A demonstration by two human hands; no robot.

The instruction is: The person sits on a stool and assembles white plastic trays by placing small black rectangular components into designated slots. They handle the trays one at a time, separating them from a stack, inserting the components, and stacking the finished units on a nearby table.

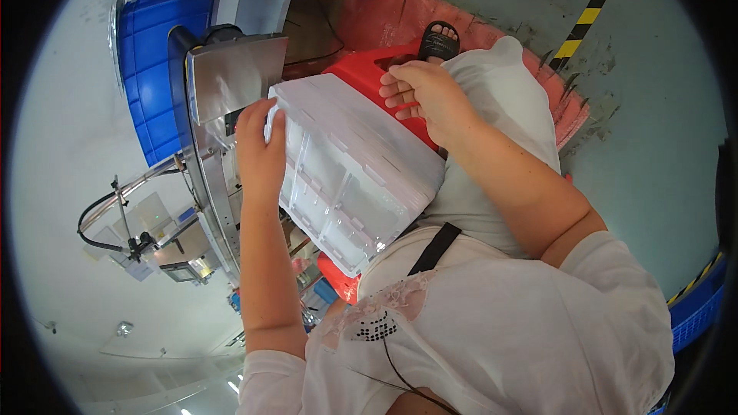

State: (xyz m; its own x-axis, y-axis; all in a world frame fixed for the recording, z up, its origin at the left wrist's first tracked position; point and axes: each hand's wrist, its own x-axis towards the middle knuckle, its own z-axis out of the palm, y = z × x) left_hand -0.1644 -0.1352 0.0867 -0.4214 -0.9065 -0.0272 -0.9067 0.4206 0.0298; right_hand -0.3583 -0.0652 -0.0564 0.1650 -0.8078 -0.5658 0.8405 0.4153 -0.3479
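A stack of white, translucent plastic trays [350,119] with moulded compartments leans at a tilt in front of my body. My left hand [261,138] is closed on the stack's far left corner, with the fingers and thumb at its rim. On the other side, my right hand [430,100] is raised off the stack, its fingers loosely curled and a little apart, with nothing visible in them. Below the right hand is a red plastic piece [369,77] with an opening, partly hidden by the trays.
Left of the trays stands a metal machine frame with a steel plate [234,77]. A blue plastic bin [157,69] is beyond it. A foot in a black sandal [440,42] rests by the red mat [469,19]. Yellow-black tape [588,15] marks the grey floor.
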